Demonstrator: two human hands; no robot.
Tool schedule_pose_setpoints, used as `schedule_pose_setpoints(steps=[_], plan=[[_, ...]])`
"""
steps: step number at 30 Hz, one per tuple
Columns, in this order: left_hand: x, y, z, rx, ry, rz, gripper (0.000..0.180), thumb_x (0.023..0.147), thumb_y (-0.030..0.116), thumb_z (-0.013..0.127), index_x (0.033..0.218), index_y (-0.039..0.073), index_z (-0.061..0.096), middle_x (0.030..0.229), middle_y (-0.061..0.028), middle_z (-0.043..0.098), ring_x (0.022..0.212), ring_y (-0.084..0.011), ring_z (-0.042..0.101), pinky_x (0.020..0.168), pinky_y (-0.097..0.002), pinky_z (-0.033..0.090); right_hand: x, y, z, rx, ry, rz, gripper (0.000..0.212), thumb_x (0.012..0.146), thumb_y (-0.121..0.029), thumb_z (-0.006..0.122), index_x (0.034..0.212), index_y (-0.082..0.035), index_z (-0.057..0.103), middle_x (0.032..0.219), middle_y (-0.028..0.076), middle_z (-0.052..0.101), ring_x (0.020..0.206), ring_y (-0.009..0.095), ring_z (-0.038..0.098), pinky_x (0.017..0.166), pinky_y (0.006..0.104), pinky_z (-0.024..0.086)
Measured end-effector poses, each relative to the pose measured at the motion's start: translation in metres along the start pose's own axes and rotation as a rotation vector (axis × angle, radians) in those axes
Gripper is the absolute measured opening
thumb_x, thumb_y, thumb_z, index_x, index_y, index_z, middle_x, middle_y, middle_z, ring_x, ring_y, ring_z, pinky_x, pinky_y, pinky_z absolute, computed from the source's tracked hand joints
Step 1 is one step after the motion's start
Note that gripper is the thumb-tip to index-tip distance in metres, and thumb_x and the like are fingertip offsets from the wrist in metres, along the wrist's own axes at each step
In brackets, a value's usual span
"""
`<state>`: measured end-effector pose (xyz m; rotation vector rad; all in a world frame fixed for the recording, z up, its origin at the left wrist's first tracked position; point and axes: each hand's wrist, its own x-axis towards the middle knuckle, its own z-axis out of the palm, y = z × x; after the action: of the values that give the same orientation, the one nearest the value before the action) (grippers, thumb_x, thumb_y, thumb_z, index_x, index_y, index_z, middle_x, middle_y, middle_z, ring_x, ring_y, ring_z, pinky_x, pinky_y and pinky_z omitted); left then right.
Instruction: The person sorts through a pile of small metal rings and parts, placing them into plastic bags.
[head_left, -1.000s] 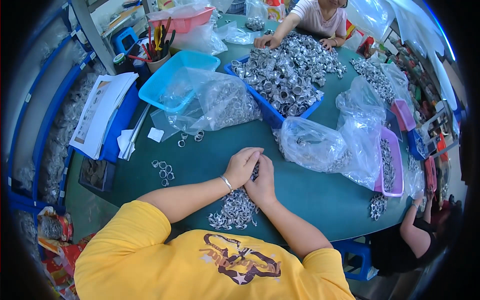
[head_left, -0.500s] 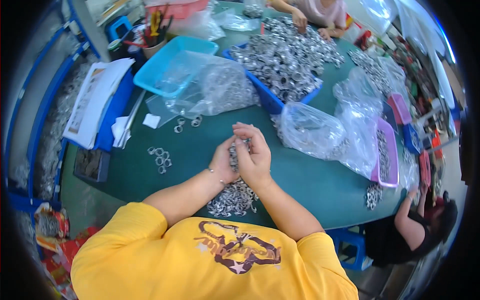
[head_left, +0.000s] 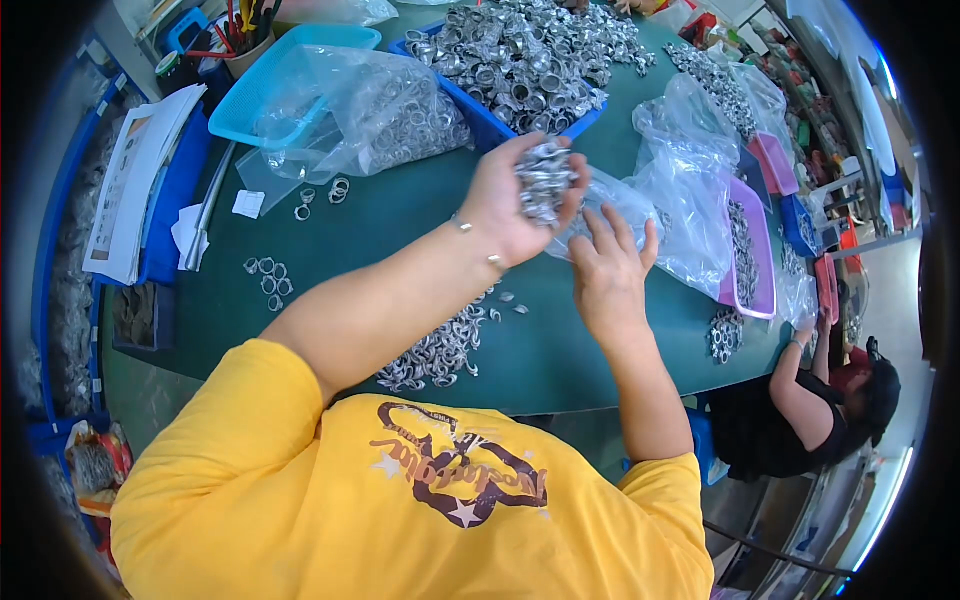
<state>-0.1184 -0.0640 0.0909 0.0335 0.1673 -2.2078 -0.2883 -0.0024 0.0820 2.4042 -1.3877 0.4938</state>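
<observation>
Left hand (head_left: 500,205) half-closed, cupping small silver metal pieces (head_left: 545,182), near blue bin (head_left: 478,122) of metal rings (head_left: 530,70). Right hand (head_left: 611,285) open, fingers spread, empty, at clear plastic bag (head_left: 628,197); contact unclear. Loose curved-metal pile (head_left: 440,350) on green table (head_left: 380,220).

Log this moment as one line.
left hand: cupped, holding small metal pieces | right hand: open, near clear bag | table: loose metal pile nearer, heaped blue bin beyond
</observation>
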Motion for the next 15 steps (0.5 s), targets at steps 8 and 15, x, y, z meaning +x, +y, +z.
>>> schedule_pose_setpoints(steps=[8, 15], plan=[[0.065, -0.022, 0.015, 1.743, 0.113, 0.539, 0.022, 0.079, 0.020, 0.060, 0.078, -0.001, 0.067, 0.077, -0.0121, 0.067, 0.071, -0.0200, 0.063, 0.063, -0.0342, 0.048, 0.019, 0.005, -0.024, 0.026, 0.133, 0.018, 0.011, 0.071, -0.004, 0.062, 0.080, -0.009, 0.060, 0.116, 0.018, 0.059, 0.117, 0.033, 0.052, 0.103, 0.0618, 0.020], [0.024, -0.003, 0.023, 2.172, -0.107, 0.553, 0.027, 0.084, 0.029, 0.061, 0.090, 0.004, 0.069, 0.082, -0.0130, 0.068, 0.076, -0.0249, 0.065, 0.068, -0.0343, 0.049, -0.011, -0.008, -0.026, 0.097, 0.203, 0.009, 0.021, 0.075, -0.011, 0.069, 0.091, -0.007, 0.057, 0.115, 0.011, 0.060, 0.111, 0.029, 0.055, 0.101, 0.0530, 0.029]])
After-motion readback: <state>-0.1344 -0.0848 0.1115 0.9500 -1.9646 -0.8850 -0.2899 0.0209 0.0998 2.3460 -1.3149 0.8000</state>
